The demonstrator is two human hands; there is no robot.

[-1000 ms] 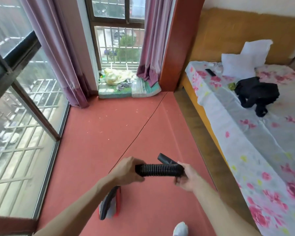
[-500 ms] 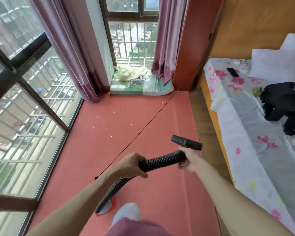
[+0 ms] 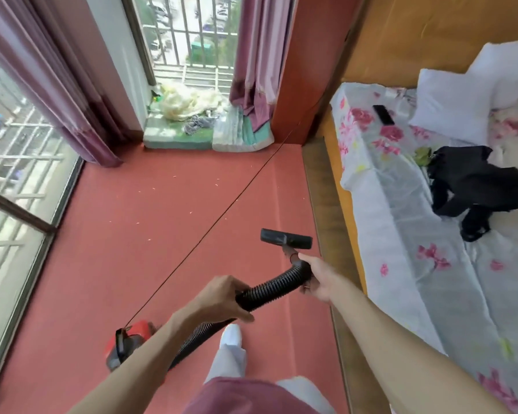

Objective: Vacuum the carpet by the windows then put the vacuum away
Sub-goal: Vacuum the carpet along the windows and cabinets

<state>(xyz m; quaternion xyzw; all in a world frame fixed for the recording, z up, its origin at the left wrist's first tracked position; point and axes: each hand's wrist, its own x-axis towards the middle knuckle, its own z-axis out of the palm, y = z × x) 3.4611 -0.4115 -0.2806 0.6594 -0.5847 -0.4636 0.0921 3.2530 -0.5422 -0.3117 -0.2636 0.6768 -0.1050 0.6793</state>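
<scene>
A black ribbed vacuum hose [image 3: 277,286] runs between both hands. My left hand [image 3: 222,298] grips it lower down, and my right hand [image 3: 316,279] grips it just behind the flat black nozzle [image 3: 286,238], which hangs above the red carpet [image 3: 150,234]. The small red and black vacuum body [image 3: 129,342] sits on the carpet below my left forearm. A thin dark cord [image 3: 222,213] stretches from it to the far corner. Small pale crumbs dot the carpet near the windows.
Barred windows [image 3: 15,162] with purple curtains [image 3: 60,85] line the left and far sides. A green cushion [image 3: 177,135] with a cloth pile lies under the far window. A floral bed [image 3: 431,234] with black clothing fills the right. My white-socked foot [image 3: 232,336] steps forward.
I have walked forward towards the windows. The nozzle has swung up and to the right, the hose has stretched out, and the vacuum body has trailed along on the left.
</scene>
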